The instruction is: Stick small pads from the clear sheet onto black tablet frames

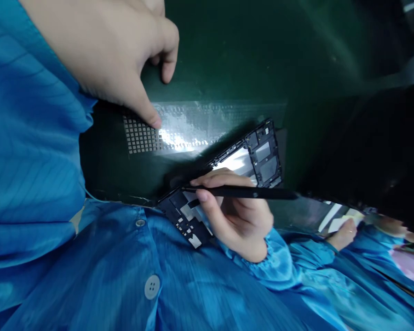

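My left hand (124, 55) reaches in from the upper left, thumb and fingers apart, holding nothing. Its thumb tip rests on a clear plastic sheet (189, 124), at the edge of a grid of small grey square pads (141, 135). My right hand (239, 214) grips black tweezers (248, 191), their tip pointing left. Under that hand lies a black phone frame (267, 158), slanted, with silvery panels and small white patches. The hand covers its middle, so I cannot tell whether the tweezers' tip touches it.
A dark green work surface (234, 55) spreads beneath everything. On the right is a large black shape (376, 161). At lower right, a co-worker's hand (343, 235) in a blue sleeve is near white and yellowish items. My blue coat (117, 271) borders the near edge.
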The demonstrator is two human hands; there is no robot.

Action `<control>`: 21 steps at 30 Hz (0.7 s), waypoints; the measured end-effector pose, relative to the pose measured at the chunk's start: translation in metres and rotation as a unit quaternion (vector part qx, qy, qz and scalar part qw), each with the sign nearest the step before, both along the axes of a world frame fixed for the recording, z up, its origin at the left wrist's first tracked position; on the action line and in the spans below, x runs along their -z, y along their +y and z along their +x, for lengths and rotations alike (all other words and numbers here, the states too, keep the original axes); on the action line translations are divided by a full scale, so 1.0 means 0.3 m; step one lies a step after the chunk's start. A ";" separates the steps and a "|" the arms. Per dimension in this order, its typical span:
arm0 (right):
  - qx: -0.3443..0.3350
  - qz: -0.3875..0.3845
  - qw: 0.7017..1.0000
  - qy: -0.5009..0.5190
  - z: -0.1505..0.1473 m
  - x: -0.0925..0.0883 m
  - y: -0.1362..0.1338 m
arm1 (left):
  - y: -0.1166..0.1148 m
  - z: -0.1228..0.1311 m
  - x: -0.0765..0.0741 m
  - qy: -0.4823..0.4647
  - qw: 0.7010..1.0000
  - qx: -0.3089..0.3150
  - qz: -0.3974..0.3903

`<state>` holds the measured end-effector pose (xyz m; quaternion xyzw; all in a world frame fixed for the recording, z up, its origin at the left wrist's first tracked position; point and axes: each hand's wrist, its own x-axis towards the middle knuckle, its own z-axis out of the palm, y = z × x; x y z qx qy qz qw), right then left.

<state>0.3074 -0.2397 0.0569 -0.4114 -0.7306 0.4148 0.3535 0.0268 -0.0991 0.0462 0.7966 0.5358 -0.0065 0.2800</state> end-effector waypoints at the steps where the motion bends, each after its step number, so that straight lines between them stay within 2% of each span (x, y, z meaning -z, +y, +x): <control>1: -0.008 -0.009 1.000 -0.006 -0.009 -0.019 0.033 | -0.001 0.021 -0.022 0.037 0.999 -0.016 -0.008; 3: -0.042 -0.028 0.998 -0.026 -0.040 -0.046 0.124 | -0.005 0.058 -0.063 0.108 0.993 -0.028 -0.025; 5: -0.085 -0.047 0.994 -0.057 -0.079 -0.050 0.226 | -0.011 0.080 -0.092 0.138 0.988 -0.042 -0.050; 7: -0.118 -0.074 0.987 -0.085 -0.116 -0.030 0.309 | -0.015 0.088 -0.105 0.139 0.988 -0.041 -0.052; 9: -0.136 -0.100 0.981 -0.097 -0.139 -0.002 0.353 | -0.017 0.087 -0.107 0.138 0.988 -0.038 -0.054; 15: -0.139 -0.098 0.980 -0.101 -0.151 0.027 0.355 | -0.010 0.070 -0.089 0.147 0.987 -0.028 -0.052; 19: -0.156 -0.111 0.976 -0.105 -0.155 0.009 0.374 | -0.005 0.074 -0.083 0.133 0.990 -0.025 -0.046; 21: -0.137 -0.134 0.980 -0.060 -0.132 -0.012 0.354 | 0.000 0.078 -0.080 0.120 0.990 -0.044 -0.053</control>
